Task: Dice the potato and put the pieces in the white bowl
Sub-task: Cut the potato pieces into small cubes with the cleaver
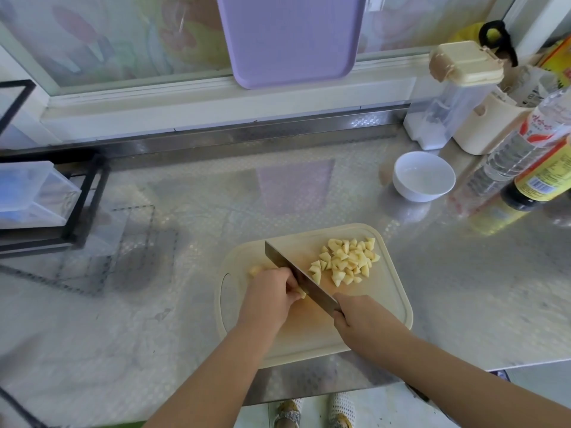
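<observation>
as dicing is underway, left hand (272, 293) pinches potato remnant (301, 293), right hand (358, 316) grips cleaver (293, 268); next: careful close cuts.

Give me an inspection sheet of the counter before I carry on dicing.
Surface: steel counter, patterned and reflective; cream cutting board near its front edge.
Job's things: diced potato piled on the board's right half; uncut potato piece under the left hand; white bowl empty, beyond the board to the right; cleaver blade between piece and pile.
Clutter: clear bottle, dark sauce bottle, lidded container and cream holder at the far right.
Grippers: left hand holds the potato piece; right hand grips the cleaver handle.
Cables: nothing seen.
Surroundings: purple tray leans against the window; black rack with clear boxes at left.
</observation>
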Motion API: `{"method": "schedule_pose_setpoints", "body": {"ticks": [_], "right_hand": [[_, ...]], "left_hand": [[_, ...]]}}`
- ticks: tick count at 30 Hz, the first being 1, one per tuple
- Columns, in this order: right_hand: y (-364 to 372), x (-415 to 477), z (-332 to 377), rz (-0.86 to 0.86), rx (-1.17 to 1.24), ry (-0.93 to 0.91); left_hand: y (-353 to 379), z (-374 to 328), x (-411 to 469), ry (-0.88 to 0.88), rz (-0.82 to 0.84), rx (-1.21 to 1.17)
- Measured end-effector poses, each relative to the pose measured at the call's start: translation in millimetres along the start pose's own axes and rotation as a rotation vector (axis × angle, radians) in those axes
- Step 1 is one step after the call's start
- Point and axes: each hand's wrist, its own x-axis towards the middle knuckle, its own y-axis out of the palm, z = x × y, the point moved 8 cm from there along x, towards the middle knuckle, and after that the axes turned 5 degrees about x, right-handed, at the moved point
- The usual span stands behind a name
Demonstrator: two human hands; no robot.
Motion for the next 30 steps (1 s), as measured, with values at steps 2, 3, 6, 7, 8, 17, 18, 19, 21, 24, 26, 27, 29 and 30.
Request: {"method": "schedule_pose_setpoints", "body": {"ticks": [2,3,6,7,8,17,18,19,21,24,26,27,29,30], "right_hand": [[4.2,2.3,1.1,0.008,-0.023,-0.003],[6.8,3.4,1.6,0.012,-0.034,-0.004],[11.9,3.7,3.5,0.009,-0.063,-0.002],[12.4,3.6,3.5,0.005,-0.07,0.001],[12.6,2.8,3.7,0.002,-0.074,0.001],[-0.1,8.4,-10.0,-0.091,0.052,0.079],[-3.2,8.4,-11.5,-0.098,0.064,0.078],[-6.1,7.9,-12.4,-0.1,0.075,0.075],[-10.4,6.1,-12.5,-0.106,0.092,0.067],[-10.3,1.8,-7.6,-0.093,0.098,0.049],[-5.7,-2.2,-3.9,-0.074,0.088,0.033],[-3.0,-3.3,-2.7,-0.069,0.086,0.026],[1.2,-4.5,-1.7,-0.065,0.077,0.016],[2.9,-4.4,-1.8,-0.066,0.072,0.012]], "left_hand": [[1.1,0.8,-0.8,0.001,-0.004,-0.013],[1.9,1.4,-0.8,0.001,-0.005,-0.024],[4.3,2.9,-1.1,0.002,0.001,-0.045],[4.9,3.6,-1.4,0.002,0.001,-0.049],[5.4,4.6,-2.5,0.003,0.0,-0.051],[12.1,13.6,-21.1,-0.003,-0.098,-0.046],[13.3,13.4,-21.3,0.0,-0.109,-0.046],[14.3,12.3,-21.0,0.004,-0.117,-0.039],[17.4,11.1,-20.0,0.003,-0.119,-0.027],[20.0,13.5,-20.2,-0.016,-0.111,-0.05],[18.7,15.4,-20.6,-0.012,-0.123,-0.07],[17.9,15.9,-20.8,-0.006,-0.129,-0.068],[16.6,15.6,-20.0,0.002,-0.139,-0.057],[16.5,15.2,-19.5,0.004,-0.143,-0.055]]}}
